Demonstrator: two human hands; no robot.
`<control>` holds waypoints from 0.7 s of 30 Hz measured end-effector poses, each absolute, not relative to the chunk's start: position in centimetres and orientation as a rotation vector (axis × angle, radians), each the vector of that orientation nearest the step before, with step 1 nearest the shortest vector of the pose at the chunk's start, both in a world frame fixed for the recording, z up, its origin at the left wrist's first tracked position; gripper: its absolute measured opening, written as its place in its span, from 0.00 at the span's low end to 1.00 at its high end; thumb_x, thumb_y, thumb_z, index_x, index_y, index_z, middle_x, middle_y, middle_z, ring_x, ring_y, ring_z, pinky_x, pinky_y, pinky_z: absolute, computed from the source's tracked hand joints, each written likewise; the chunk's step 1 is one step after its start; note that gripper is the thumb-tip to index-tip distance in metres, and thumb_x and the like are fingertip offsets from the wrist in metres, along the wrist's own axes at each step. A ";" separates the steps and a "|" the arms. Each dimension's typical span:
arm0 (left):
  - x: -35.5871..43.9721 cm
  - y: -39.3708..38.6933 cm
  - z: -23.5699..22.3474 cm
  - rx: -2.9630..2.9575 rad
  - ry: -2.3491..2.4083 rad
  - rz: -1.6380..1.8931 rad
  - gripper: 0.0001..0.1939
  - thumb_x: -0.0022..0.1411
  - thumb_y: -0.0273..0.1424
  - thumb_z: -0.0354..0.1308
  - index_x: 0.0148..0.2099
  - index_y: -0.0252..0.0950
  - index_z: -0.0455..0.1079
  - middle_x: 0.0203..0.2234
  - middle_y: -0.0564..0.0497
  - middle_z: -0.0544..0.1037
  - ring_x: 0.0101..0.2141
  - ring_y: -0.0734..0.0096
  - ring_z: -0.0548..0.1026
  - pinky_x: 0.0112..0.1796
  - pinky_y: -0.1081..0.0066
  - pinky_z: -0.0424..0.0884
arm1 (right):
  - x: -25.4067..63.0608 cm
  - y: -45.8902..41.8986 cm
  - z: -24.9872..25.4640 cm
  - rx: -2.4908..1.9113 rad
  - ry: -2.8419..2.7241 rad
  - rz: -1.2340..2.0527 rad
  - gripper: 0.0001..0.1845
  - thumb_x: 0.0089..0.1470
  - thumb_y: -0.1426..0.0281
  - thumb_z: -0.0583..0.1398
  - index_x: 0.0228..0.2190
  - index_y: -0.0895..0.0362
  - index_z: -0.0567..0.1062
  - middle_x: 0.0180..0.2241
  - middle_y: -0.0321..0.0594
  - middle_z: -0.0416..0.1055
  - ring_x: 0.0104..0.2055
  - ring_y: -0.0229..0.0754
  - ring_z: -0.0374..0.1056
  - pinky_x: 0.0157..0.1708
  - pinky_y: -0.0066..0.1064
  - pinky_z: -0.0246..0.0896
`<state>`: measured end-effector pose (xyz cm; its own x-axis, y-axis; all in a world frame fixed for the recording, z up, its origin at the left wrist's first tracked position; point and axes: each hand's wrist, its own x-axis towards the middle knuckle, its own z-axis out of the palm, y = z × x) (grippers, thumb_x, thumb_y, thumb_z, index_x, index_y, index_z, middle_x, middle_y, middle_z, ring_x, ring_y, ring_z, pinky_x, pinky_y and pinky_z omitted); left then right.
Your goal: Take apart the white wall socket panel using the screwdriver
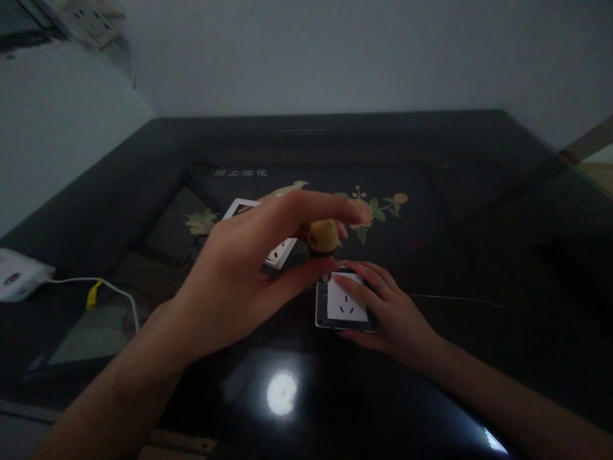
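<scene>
My left hand is closed around a screwdriver, seen from above by its yellow handle end. The screwdriver stands roughly upright over the left edge of a wall socket with a white face and dark border. Its tip is mostly hidden, so I cannot tell whether it sits in a screw. My right hand, with a ring on one finger, grips the socket from the right, fingers on its top and near edge. Partly behind my left hand lies a white socket frame.
The glossy dark table carries a printed flower pattern and reflects a bright light. At the left edge sits a white plug-like box with a white cable bearing a yellow tag. A wall stands behind.
</scene>
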<state>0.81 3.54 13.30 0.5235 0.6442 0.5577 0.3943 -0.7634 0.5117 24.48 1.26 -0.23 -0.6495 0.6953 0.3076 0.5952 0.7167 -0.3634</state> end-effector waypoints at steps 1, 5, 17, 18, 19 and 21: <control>0.8 3.6 13.3 2.503 0.843 1.112 0.14 0.63 0.21 0.62 0.50 0.34 0.70 0.42 0.52 0.79 0.42 0.77 0.78 0.46 0.79 0.73 | 24.5 1.3 -0.3 -0.995 -2.496 0.319 0.40 0.54 0.61 0.64 0.63 0.55 0.56 0.62 0.55 0.56 0.62 0.58 0.52 0.55 0.56 0.65; 0.7 3.7 13.5 2.513 0.833 0.953 0.15 0.63 0.23 0.62 0.52 0.32 0.69 0.47 0.47 0.78 0.49 0.71 0.76 0.50 0.74 0.73 | 24.5 1.3 -0.4 -1.008 -2.491 0.324 0.39 0.55 0.60 0.63 0.63 0.53 0.56 0.63 0.54 0.55 0.62 0.59 0.52 0.56 0.57 0.64; 0.3 3.4 13.9 2.542 0.845 0.813 0.27 0.63 0.28 0.63 0.62 0.36 0.61 0.54 0.46 0.75 0.52 0.66 0.75 0.54 0.69 0.72 | 24.5 1.2 -0.4 -1.009 -2.472 0.337 0.38 0.55 0.60 0.63 0.62 0.54 0.57 0.63 0.53 0.56 0.62 0.58 0.53 0.57 0.56 0.63; 0.1 3.3 14.0 2.506 0.873 0.763 0.29 0.64 0.25 0.60 0.65 0.38 0.58 0.56 0.48 0.74 0.54 0.66 0.75 0.56 0.69 0.71 | 24.5 1.2 -0.4 -1.009 -2.475 0.334 0.38 0.54 0.60 0.64 0.62 0.54 0.57 0.63 0.53 0.56 0.62 0.57 0.53 0.57 0.55 0.64; 0.0 3.2 14.1 2.487 0.887 0.734 0.29 0.65 0.23 0.58 0.66 0.40 0.57 0.57 0.50 0.74 0.53 0.68 0.75 0.57 0.69 0.70 | 24.5 1.2 -0.4 -1.009 -2.477 0.334 0.39 0.54 0.60 0.64 0.62 0.54 0.57 0.63 0.54 0.56 0.62 0.58 0.53 0.56 0.55 0.64; -0.1 3.1 14.2 2.517 0.911 0.741 0.27 0.65 0.23 0.57 0.64 0.42 0.60 0.54 0.53 0.77 0.50 0.72 0.78 0.56 0.72 0.70 | 24.5 1.2 -0.4 -1.010 -2.479 0.343 0.39 0.54 0.60 0.64 0.63 0.54 0.57 0.62 0.54 0.57 0.62 0.58 0.53 0.56 0.56 0.64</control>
<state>-0.06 3.08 14.19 0.6540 0.6700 0.3513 0.4802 -0.7265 0.4916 24.48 1.24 -0.36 -0.6368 0.7087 0.3037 0.5997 0.7028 -0.3825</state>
